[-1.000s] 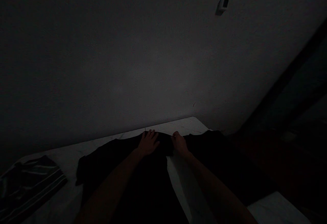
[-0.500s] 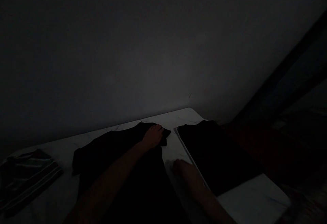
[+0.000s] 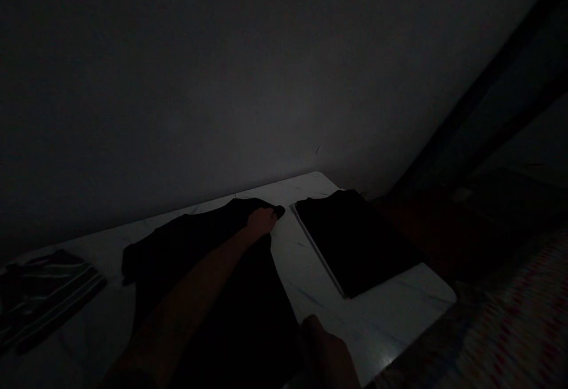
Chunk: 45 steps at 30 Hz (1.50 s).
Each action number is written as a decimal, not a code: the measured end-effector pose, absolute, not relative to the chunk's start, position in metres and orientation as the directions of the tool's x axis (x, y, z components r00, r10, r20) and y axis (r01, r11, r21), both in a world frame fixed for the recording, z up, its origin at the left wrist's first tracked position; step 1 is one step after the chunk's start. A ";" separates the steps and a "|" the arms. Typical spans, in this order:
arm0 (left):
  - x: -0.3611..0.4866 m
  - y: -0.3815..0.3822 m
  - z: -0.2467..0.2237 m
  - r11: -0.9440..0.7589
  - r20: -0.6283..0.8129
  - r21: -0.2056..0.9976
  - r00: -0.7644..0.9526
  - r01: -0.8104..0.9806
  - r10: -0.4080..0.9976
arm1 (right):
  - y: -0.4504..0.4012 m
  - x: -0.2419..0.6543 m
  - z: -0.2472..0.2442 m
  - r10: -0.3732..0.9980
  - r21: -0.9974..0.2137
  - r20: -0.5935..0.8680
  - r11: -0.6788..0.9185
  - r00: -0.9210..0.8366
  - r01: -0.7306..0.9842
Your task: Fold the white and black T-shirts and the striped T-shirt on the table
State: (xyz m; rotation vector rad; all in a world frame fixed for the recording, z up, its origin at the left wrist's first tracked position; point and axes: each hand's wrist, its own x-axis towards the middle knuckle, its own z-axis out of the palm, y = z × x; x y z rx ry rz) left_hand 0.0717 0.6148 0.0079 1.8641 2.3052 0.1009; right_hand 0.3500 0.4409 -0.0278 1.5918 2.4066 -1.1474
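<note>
A black T-shirt lies spread over a white marble-patterned table, its neck end toward the wall. At the shirt's far right, my left hand is closed on the sleeve, whose tip pokes out past the fingers. Lower down, my right hand is closed at the shirt's right side edge, apparently pinching the fabric; its fingertips are partly lost in the dark. My left forearm crosses over the shirt and hides part of it.
A stack of folded black clothes with a pale edge rests on the table at right. Folded striped cloth lies at the left. Behind runs a grey wall. A patterned fabric fills the lower right, beyond the table edge.
My left hand, earlier lying flat on the sleeve, has closed on it. My right hand has moved nearer me along the shirt's side. The camera view has shifted slightly.
</note>
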 end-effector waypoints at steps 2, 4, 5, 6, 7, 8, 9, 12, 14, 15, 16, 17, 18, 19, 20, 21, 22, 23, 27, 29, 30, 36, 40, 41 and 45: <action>0.073 0.618 0.009 0.270 -0.059 0.184 -0.264 0.945 0.963 | 0.432 0.351 -0.038 0.785 -0.586 -0.401 0.177 -0.473 0.791; 0.075 0.619 0.009 0.313 -0.035 0.206 -0.312 0.927 0.949 | 0.425 0.355 -0.051 0.805 -0.605 -0.352 0.193 -0.477 0.772; 0.077 0.619 0.008 0.328 -0.026 0.217 -0.330 0.919 0.943 | 0.422 0.357 -0.057 0.813 -0.612 -0.333 0.199 -0.478 0.766; 0.078 0.619 0.007 0.340 -0.018 0.227 -0.345 0.913 0.939 | 0.420 0.359 -0.062 0.816 -0.616 -0.323 0.202 -0.478 0.761; 0.080 0.619 0.005 0.348 -0.012 0.237 -0.356 0.907 0.935 | 0.418 0.361 -0.066 0.818 -0.617 -0.323 0.199 -0.476 0.762; 0.081 0.619 0.004 0.353 -0.007 0.246 -0.363 0.903 0.932 | 0.417 0.363 -0.069 0.818 -0.614 -0.329 0.195 -0.472 0.765; 0.083 0.619 0.002 0.356 -0.003 0.254 -0.367 0.899 0.930 | 0.417 0.364 -0.071 0.816 -0.610 -0.338 0.190 -0.469 0.769; 0.087 0.619 -0.001 0.359 0.002 0.277 -0.374 0.891 0.927 | 0.417 0.366 -0.068 0.800 -0.587 -0.383 0.176 -0.462 0.790; 0.088 0.619 -0.003 0.350 0.002 0.297 -0.367 0.888 0.930 | 0.420 0.366 -0.061 0.794 -0.560 -0.405 0.177 -0.454 0.809; 0.089 0.619 -0.003 0.337 0.002 0.310 -0.355 0.889 0.935 | 0.422 0.366 -0.055 0.796 -0.542 -0.407 0.185 -0.448 0.820; 0.089 0.618 -0.002 0.316 0.003 0.325 -0.335 0.891 0.942 | 0.425 0.365 -0.049 0.800 -0.518 -0.407 0.196 -0.441 0.833; 0.089 0.616 0.000 0.291 0.006 0.341 -0.311 0.894 0.950 | 0.428 0.365 -0.042 0.803 -0.491 -0.407 0.209 -0.435 0.846; 0.089 0.612 0.002 0.261 0.013 0.357 -0.285 0.897 0.959 | 0.430 0.364 -0.035 0.806 -0.462 -0.410 0.222 -0.428 0.859; 0.089 0.605 0.006 0.231 0.025 0.372 -0.258 0.899 0.966 | 0.431 0.363 -0.027 0.805 -0.433 -0.415 0.234 -0.423 0.870; 0.088 0.596 0.009 0.204 0.038 0.385 -0.236 0.900 0.971 | 0.432 0.362 -0.021 0.803 -0.408 -0.422 0.246 -0.420 0.879; 0.086 0.583 0.013 0.183 0.049 0.396 -0.220 0.900 0.974 | 0.432 0.361 -0.015 0.798 -0.387 -0.431 0.257 -0.420 0.886; 0.084 0.566 0.016 0.162 0.059 0.406 -0.203 0.899 0.977 | 0.432 0.360 -0.010 0.794 -0.369 -0.437 0.270 -0.423 0.889; 0.080 0.545 0.018 0.137 0.064 0.416 -0.179 0.899 0.982 | 0.431 0.360 -0.006 0.791 -0.353 -0.439 0.286 -0.427 0.891; 0.061 0.429 0.019 0.019 0.007 0.422 -0.024 0.906 1.000 | 0.427 0.362 -0.004 0.786 -0.296 -0.408 0.366 -0.464 0.882; 0.052 0.359 0.013 0.038 -0.035 0.407 -0.026 0.913 0.999 | 0.426 0.365 -0.008 0.787 -0.277 -0.385 0.399 -0.481 0.874; 0.049 0.323 0.009 0.067 -0.041 0.394 -0.056 0.917 0.998 | 0.425 0.367 -0.010 0.790 -0.269 -0.373 0.409 -0.486 0.872; 0.039 0.147 -0.030 0.268 0.216 0.213 -0.313 0.940 0.925 | 0.435 0.389 -0.024 0.781 -0.303 -0.211 0.519 -0.587 0.799; 0.044 0.096 -0.054 0.351 0.279 0.201 -0.397 0.915 0.874 | 0.451 0.401 -0.033 0.667 -0.408 -0.121 0.642 -0.735 0.649; 0.047 0.092 -0.058 0.369 0.280 0.223 -0.422 0.902 0.862 | 0.454 0.402 -0.034 0.641 -0.426 -0.117 0.658 -0.759 0.621; 0.054 0.093 -0.064 0.399 0.288 0.314 -0.487 0.861 0.824 | 0.462 0.406 -0.038 0.554 -0.479 -0.108 0.698 -0.825 0.532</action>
